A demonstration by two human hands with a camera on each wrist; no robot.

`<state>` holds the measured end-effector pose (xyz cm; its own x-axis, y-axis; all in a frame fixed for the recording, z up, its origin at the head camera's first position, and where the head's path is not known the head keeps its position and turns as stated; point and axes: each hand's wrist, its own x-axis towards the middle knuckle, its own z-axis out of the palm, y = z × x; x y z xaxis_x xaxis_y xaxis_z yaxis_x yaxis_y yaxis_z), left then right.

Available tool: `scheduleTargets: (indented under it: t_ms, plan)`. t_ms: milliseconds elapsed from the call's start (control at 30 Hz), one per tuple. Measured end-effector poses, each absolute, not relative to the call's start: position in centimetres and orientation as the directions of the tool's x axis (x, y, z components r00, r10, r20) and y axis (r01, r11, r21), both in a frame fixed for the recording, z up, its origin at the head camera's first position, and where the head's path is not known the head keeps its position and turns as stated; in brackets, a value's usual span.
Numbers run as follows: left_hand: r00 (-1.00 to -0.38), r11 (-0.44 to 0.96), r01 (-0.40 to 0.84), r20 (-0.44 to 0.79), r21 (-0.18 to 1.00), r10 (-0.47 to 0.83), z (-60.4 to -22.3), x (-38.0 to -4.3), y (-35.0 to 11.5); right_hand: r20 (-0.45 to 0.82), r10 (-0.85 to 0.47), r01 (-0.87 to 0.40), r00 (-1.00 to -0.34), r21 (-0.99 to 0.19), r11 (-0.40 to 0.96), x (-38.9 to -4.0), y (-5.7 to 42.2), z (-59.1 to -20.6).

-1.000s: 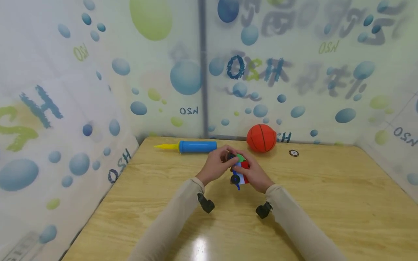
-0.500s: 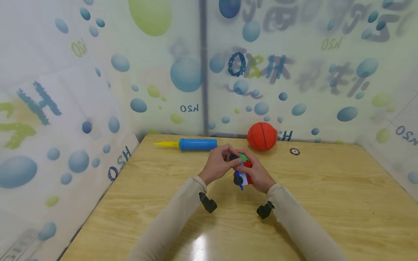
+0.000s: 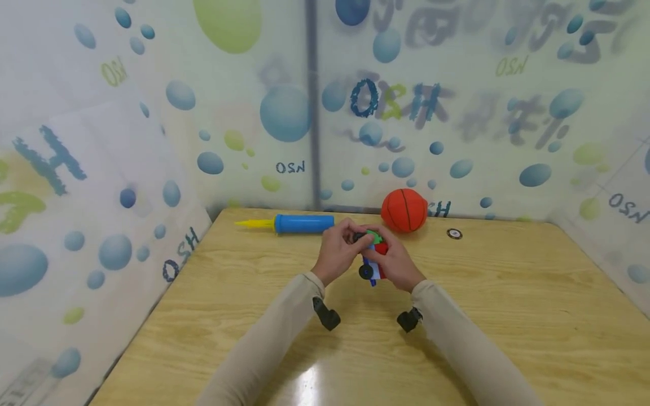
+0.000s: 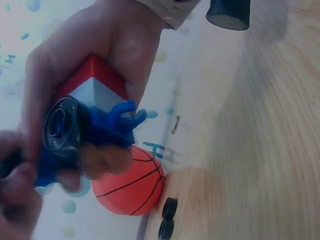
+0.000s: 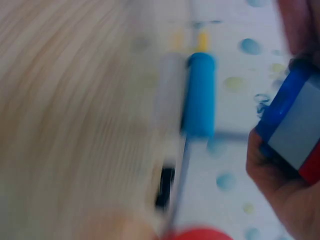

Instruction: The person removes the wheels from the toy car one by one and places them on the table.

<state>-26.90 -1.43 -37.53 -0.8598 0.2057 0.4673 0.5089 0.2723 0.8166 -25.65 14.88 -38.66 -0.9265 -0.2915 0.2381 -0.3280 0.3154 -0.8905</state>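
A small toy car point(image 3: 374, 270) is up between both hands in the head view, with blue, white, red and green parts. One black wheel point(image 3: 365, 272) shows at its near end. My right hand point(image 3: 398, 264) grips the car by its red and white body point(image 4: 102, 92). At the far end my left hand point(image 3: 336, 251) pinches a black part between thumb and fingers, a wheel by its look, mostly covered by the fingers. From the left wrist, the mounted wheel point(image 4: 62, 125) and a forked blue piece point(image 4: 127, 117) stand out.
Behind the hands, a blue hand pump point(image 3: 304, 224) with a yellow nozzle lies along the table's back edge. A red toy basketball point(image 3: 404, 211) and a round black-and-white disc point(image 3: 454, 233) are to its right. Two loose black wheels point(image 4: 168, 215) rest near the ball in the left wrist view.
Both hands and the toy car have shifted slightly, with the left thumb moving a little upward in the head view. The grips stay much the same, and the head view has tilted slightly.
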Motion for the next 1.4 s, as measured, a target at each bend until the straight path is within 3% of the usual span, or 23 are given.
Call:
scheduleTargets:
  t_ms: [133, 267, 433, 667, 833, 1033, 1400]
  plan:
    - [-0.855, 0.24, 0.513, 0.466, 0.824, 0.228, -37.7, -27.6, -1.7, 0.26, -0.25, -0.345, -0.932, -0.849, 0.401, -26.1, 15.8, -38.8]
    - [-0.914, 0.234, 0.35, 0.276, 0.907, 0.298, -38.0, -28.9, -3.1, 0.192, -0.184, -0.244, -0.964, -0.916, 0.32, -26.3, 17.1, -37.9]
    - [-0.929, 0.374, 0.235, 0.094, 0.897, 0.359, -39.4, -30.5, -3.9, 0.159, -0.186, -0.204, -0.97, -0.944, 0.258, -26.1, 18.7, -36.7]
    - [-0.96, 0.593, 0.117, -0.062, 0.797, 0.273, -41.3, -33.0, -2.8, 0.155, -0.258, -0.22, -0.954, -0.944, 0.245, -25.4, 19.8, -36.5]
    - [-0.973, 0.706, 0.084, -0.094, 0.703, 0.209, -41.7, -34.3, -2.0, 0.151, -0.264, -0.214, -0.953, -0.949, 0.232, -25.2, 20.1, -36.9]
    - [-0.982, 0.807, 0.132, -0.036, 0.576, 0.186, -41.8, -34.7, -1.8, 0.144, -0.278, -0.206, -0.95, -0.956, 0.21, -25.0, 20.1, -37.2]
    - [-0.964, 0.831, 0.154, -0.102, 0.535, 0.244, -41.2, -34.5, -1.3, 0.139, -0.28, -0.2, -0.95, -0.958, 0.206, -24.8, 19.8, -37.1]
